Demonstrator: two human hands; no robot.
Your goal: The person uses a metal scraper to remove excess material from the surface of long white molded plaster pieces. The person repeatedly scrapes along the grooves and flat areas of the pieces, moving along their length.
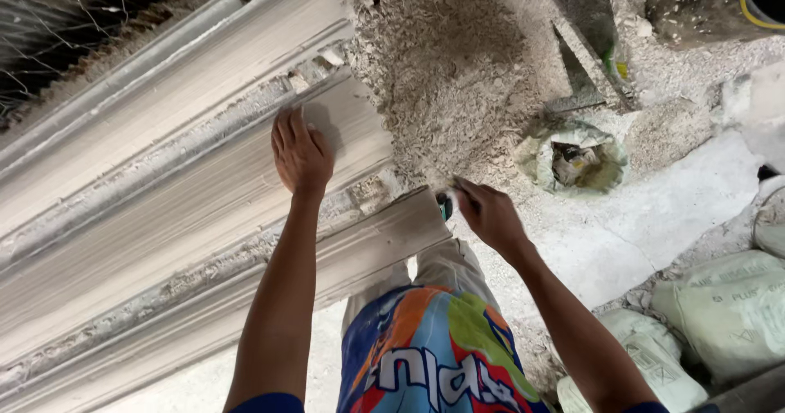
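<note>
Pale sacks sit at four o'clock; my left hand lies flat, released, on the moulding running eight-to-two, right hand clenching a small tool.

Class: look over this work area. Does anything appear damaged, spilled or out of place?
Yes. Crumbly white debris lies heaped on the floor beyond the long moulded strips, whose edges look rough. The left hand rests flat on one strip; the right hand grips a small tool at its end.

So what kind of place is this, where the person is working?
It looks like a plaster moulding workshop. Long white moulded strips lie side by side, a heap of white powdery rubble covers the floor, and filled sacks are stacked nearby. The left hand presses on one strip; the right hand grips a small tool.
</note>
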